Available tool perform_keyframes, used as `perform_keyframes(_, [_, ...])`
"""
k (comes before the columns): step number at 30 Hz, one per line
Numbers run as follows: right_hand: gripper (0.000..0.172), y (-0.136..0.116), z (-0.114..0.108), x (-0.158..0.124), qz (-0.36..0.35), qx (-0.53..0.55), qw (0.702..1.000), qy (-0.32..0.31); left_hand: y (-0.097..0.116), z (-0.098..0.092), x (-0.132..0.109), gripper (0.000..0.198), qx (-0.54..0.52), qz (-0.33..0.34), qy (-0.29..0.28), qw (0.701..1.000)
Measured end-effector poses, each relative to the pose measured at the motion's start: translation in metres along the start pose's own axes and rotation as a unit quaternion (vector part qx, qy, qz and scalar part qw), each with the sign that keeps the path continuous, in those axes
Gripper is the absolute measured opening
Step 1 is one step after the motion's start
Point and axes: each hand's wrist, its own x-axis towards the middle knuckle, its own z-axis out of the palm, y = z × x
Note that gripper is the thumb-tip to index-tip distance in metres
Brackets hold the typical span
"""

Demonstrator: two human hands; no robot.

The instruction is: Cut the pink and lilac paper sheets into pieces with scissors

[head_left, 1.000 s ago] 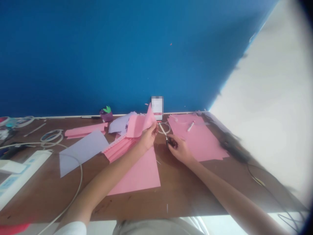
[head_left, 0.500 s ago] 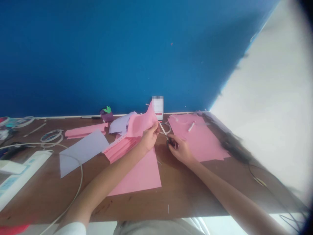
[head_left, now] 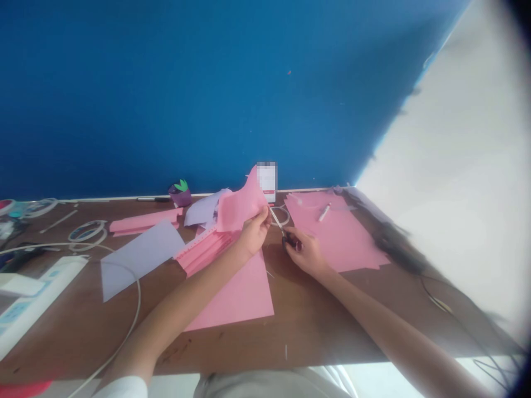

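My left hand pinches a piece of pink paper and holds it up above the brown table. My right hand grips black-handled scissors, whose blades point up and left to the paper's edge beside my left fingers. Under my forearms lies a large pink sheet. A folded pink stack with a ruler sits just left of my left hand.
Another pink sheet with a pen lies at the right. A lilac sheet, white cable, power strip, tape rings and a small purple paper fruit sit left. Dark cables run along the right edge.
The pink paper in my left hand has been raised and turned slightly. My right hand with the scissors stays at nearly the same spot.
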Motion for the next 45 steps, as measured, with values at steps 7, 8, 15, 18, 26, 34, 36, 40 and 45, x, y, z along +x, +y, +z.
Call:
perform_keyframes(7, [0.033,-0.0016,-0.0009,-0.0004,-0.004,0.006,1.000,0.000,-0.0004,0.0003,-0.0003,0.007,-0.009,-0.007,-0.013,1.000])
perform_keyframes(8, [0.033,-0.0016,-0.0009,-0.0005,-0.004,0.006,1.000,0.000,-0.0006,0.0000,-0.0001,0.007,-0.010,-0.007,-0.014,1.000])
perform_keyframes(15, [0.034,-0.0007,0.0000,-0.0014,0.002,0.014,1.000,0.000,-0.0012,-0.0004,0.0002,0.007,-0.011,-0.011,-0.013,1.000])
perform_keyframes(18, [0.035,-0.0006,-0.0002,-0.0016,0.007,0.020,1.000,-0.006,-0.0009,0.0000,-0.0002,0.006,-0.014,-0.011,-0.012,1.000])
perform_keyframes(26, [0.035,0.0001,0.0000,-0.0016,0.015,0.031,0.999,-0.012,0.0001,0.0013,-0.0021,0.009,-0.001,-0.018,-0.007,1.000])
perform_keyframes(34, [0.033,0.0007,0.0031,-0.0019,0.012,0.033,0.999,-0.005,-0.0017,0.0005,-0.0024,0.009,-0.004,-0.027,-0.019,0.999])
perform_keyframes(36, [0.032,0.0001,0.0037,-0.0020,0.013,0.035,0.999,-0.003,-0.0024,0.0002,-0.0027,0.009,-0.004,-0.032,-0.017,0.999])
perform_keyframes(40, [0.033,-0.0010,0.0043,-0.0017,0.011,0.039,0.999,-0.002,-0.0041,-0.0004,-0.0036,0.010,0.003,-0.034,-0.016,0.999])
perform_keyframes(45, [0.032,-0.0021,0.0036,-0.0012,0.014,0.034,0.999,0.004,-0.0047,-0.0009,-0.0042,0.010,0.015,-0.026,-0.024,0.999])
